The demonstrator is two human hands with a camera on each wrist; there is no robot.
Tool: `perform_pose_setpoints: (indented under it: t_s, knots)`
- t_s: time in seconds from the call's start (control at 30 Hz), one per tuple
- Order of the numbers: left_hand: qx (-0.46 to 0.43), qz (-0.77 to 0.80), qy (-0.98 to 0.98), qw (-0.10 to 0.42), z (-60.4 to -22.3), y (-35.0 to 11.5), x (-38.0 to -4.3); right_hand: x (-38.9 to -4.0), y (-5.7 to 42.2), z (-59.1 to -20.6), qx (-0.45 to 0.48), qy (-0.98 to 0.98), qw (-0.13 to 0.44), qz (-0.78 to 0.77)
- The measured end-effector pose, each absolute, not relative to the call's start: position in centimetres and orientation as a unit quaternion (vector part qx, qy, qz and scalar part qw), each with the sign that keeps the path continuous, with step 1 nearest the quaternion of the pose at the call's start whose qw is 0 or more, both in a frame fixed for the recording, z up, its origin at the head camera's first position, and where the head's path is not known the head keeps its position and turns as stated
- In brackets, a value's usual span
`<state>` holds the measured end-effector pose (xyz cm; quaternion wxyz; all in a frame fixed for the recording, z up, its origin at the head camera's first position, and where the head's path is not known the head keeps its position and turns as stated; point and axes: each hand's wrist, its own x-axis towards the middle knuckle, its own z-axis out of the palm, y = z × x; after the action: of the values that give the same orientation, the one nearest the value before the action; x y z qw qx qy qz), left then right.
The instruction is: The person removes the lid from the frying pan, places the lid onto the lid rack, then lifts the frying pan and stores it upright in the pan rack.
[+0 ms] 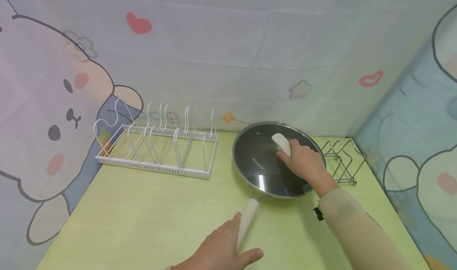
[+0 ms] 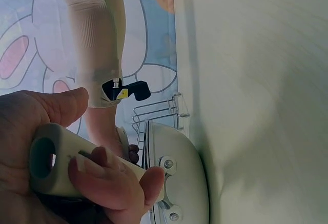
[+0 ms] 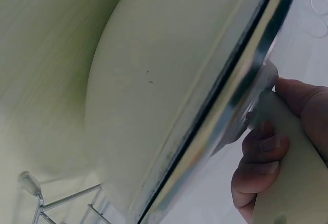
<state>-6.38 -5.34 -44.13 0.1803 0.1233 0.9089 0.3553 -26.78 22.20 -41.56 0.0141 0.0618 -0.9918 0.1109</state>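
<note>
One pan [image 3: 148, 90], one lid [image 1: 267, 163], two racks [image 1: 153, 168]

White lettering [image 1: 258, 163] reading "Royalstar" stands on the dark glass lid [image 1: 265, 153].

"How does the bare left hand [image 1: 221, 246] lie?"
"Near centre, fingers [image 2: 110, 185] curled, thumb [image 1: 252, 255] stretched rightward."
"And the bare right hand [image 1: 305, 159]?"
"Farther off, right of centre, fingers curled too. The right arm [image 1: 351, 218], in a long cream cloth sleeve [image 1: 373, 246], slants in from near right."

The pale-green counter [image 1: 143, 214] bore, left to right, a white metal rack [image 1: 153, 167], a round cream pan [image 3: 148, 96] and a silver wire rack [image 1: 343, 163].
</note>
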Motion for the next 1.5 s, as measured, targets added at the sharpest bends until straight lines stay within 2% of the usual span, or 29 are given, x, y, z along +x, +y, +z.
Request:
perform_pose_setpoints:
  t_s: [0.4, 1.5]
  knots:
    - [0.129, 0.354, 0.909, 0.178, -44.3, -5.2, -6.5, -26.2, 21.9, -40.5, 0.074, -0.991, 0.055, 0.098]
    - [0.124, 0.362, 0.907, 0.176, -43.9, -5.4, -6.7, -25.8, 21.6, -39.8, 0.083, -0.989, 0.080, 0.091]
